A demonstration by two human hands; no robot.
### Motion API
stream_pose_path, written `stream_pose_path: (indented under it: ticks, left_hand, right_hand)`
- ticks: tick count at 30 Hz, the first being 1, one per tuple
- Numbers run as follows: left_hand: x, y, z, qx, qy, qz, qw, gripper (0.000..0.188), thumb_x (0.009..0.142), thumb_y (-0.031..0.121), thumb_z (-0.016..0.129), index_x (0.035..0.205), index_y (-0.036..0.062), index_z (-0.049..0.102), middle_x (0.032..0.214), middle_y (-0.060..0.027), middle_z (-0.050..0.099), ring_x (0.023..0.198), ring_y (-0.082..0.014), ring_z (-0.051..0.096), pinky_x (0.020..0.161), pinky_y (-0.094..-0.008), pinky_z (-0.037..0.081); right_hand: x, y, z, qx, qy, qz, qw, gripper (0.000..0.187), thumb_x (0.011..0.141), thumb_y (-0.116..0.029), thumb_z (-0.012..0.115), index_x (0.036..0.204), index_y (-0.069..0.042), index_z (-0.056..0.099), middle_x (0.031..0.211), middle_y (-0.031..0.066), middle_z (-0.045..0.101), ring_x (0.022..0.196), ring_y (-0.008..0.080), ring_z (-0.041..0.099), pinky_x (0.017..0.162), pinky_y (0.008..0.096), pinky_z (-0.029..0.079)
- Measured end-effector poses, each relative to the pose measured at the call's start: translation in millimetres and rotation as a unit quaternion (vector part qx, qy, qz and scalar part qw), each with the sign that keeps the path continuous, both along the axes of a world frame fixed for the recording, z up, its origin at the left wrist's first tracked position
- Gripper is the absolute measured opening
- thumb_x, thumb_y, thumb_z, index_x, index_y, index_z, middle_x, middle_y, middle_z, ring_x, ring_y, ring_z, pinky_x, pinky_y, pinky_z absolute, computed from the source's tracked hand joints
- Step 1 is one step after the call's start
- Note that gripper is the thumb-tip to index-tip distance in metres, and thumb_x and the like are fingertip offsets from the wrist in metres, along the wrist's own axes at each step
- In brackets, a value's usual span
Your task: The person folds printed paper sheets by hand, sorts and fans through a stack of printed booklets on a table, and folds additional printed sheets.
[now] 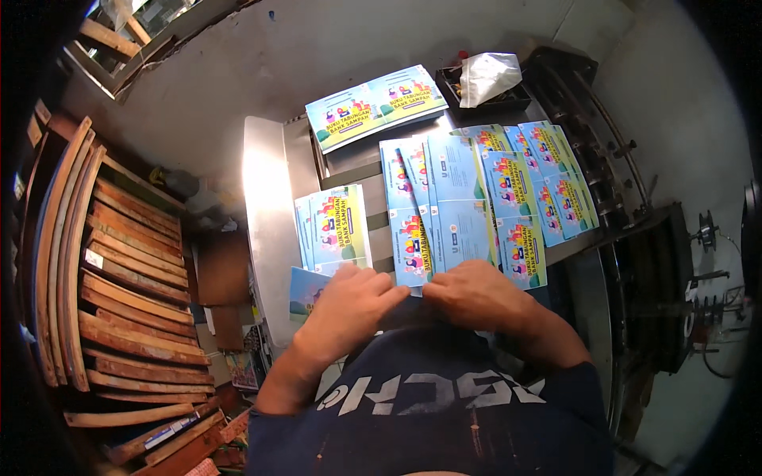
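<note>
- At the near edge of the table [266, 166], here are both hands, close together, left fingertips just beside the right ones, in front of a dark shirt [429, 381].
- The left hand [349, 305] is half curled, thumb stretched out to the right; a blue card [305, 287] pokes out at its left side, tilted, and whether the fingers clamp it I can't tell.
- The right hand [472, 295] is bent over, knuckles up, fingers curled in at the near end of the middle sheets [458, 178]; whether it pinches one is hidden.
- Those middle sheets lie fanned and overlapping, blue backs and bright printed fronts both showing.
- Over to the left, just beyond the left hand, sits a smaller pile [333, 226] of the same print.
- On the right, more sheets [567, 190] spread toward a dark machine [607, 147].
- Further back, there's a thick stack [377, 107], neatly squared, and beside it a black tray [517, 103] with a white bag [488, 79] on top.
</note>
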State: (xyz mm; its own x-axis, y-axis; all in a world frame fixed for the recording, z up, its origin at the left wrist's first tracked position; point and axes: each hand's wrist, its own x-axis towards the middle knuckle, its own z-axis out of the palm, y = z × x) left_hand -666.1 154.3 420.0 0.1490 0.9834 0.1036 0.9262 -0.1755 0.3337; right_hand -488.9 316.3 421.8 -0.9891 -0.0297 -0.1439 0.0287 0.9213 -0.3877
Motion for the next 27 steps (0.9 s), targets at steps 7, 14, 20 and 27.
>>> stream_pose_path:
  ticks: [7, 14, 20, 27]
  left_hand:
    - [1, 0, 1, -0.012, 0.0, -0.053, 0.999, 0.032, 0.082, 0.01, 0.061, 0.113, 0.0154, 0.063, 0.089, -0.0017, 0.059, 0.089, -0.0195, 0.059, 0.081, -0.035, 0.04]
    - [3, -2, 6, -0.021, -0.041, -0.118, 0.992, 0.029, 0.084, 0.011, 0.059, 0.112, 0.0165, 0.061, 0.09, -0.0024, 0.057, 0.092, -0.0203, 0.058, 0.082, -0.035, 0.04]
    - [-40, -35, 6, -0.013, -0.071, 0.112, 0.991, 0.031, 0.084, 0.012, 0.061, 0.115, 0.0138, 0.066, 0.089, -0.0089, 0.065, 0.088, -0.0291, 0.064, 0.078, -0.0408, 0.047]
    - [-70, -37, -79, 0.078, -0.24, 0.53, 0.81, 0.038, 0.092, 0.01, 0.055, 0.13, 0.0061, 0.054, 0.105, -0.0208, 0.063, 0.099, -0.041, 0.06, 0.088, -0.0481, 0.048]
  right_hand:
    - [-9, 6, 24, -0.009, -0.13, 0.06, 0.99, 0.011, 0.086, -0.013, 0.058, 0.095, -0.008, 0.06, 0.081, 0.0126, 0.066, 0.075, 0.0331, 0.067, 0.064, 0.0439, 0.052]
    - [-8, 14, 39, -0.076, -0.217, 0.092, 0.969, 0.015, 0.09, -0.02, 0.059, 0.098, -0.008, 0.063, 0.086, 0.0148, 0.067, 0.082, 0.0348, 0.067, 0.069, 0.0453, 0.052]
    - [26, 60, 43, -0.093, -0.218, -0.048, 0.97, 0.024, 0.09, -0.029, 0.062, 0.096, -0.006, 0.067, 0.086, 0.0159, 0.069, 0.083, 0.0342, 0.068, 0.07, 0.0454, 0.052]
    - [63, 37, -54, -0.026, -0.379, -0.068, 0.922, 0.035, 0.085, -0.039, 0.068, 0.094, -0.005, 0.072, 0.085, 0.0179, 0.069, 0.083, 0.0377, 0.067, 0.073, 0.0468, 0.053]
